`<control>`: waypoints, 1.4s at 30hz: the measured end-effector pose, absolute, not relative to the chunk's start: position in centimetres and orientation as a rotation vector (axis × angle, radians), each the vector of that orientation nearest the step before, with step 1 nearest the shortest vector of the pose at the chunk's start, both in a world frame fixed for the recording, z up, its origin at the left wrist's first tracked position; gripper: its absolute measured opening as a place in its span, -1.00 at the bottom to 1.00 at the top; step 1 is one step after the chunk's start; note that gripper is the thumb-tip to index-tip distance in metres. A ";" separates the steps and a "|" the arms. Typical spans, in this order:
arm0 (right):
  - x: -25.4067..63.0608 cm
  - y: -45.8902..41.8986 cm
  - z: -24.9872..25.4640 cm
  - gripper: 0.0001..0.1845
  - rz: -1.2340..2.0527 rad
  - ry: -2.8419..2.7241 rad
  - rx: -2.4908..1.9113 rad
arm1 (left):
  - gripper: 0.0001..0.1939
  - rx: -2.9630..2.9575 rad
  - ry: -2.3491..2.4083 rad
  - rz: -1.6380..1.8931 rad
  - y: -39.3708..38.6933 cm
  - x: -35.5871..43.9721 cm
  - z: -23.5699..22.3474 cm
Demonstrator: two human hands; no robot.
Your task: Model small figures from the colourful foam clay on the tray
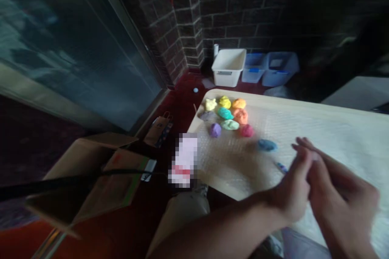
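My left hand [296, 188] and my right hand [343, 190] are pressed together above the right part of the table. Their palms face each other and the fingers are closed, so whatever lies between them is hidden. Close to my left hand, a small patterned stick-like thing [282, 166] lies on the table. A blue lump of modelling clay [267, 145] rests a little farther off. Several more clay lumps sit in a group near the far left corner, among them purple [215, 130], red-pink [247, 130], orange [240, 116], teal [225, 113] and yellow [225, 102] ones.
The pale table [306, 107] has a rounded left corner. Behind it stand a white bin [228, 68] and two blue bins [279, 68] by a brick wall. On the floor to the left are an open cardboard box [106, 182] and a paper bag [158, 129].
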State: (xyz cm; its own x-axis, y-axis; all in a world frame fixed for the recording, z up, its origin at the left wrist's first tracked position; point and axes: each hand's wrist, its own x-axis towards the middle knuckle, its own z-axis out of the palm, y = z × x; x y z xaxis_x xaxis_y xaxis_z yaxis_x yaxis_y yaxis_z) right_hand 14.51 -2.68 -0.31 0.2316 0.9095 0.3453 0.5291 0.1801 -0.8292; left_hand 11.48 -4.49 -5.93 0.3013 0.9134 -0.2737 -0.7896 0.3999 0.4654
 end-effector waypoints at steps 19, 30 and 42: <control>16.2 -0.4 -0.3 -0.26 0.805 -1.099 -1.487 | -0.57 0.048 0.904 1.615 2.9 0.3 1.4; 12.0 -2.9 -1.6 -0.71 0.684 -2.025 -1.295 | -0.66 0.318 0.995 1.884 3.0 0.2 1.5; 13.7 -2.0 -2.6 -0.67 0.569 -2.150 -1.256 | -0.83 0.535 1.048 1.958 2.8 0.1 0.8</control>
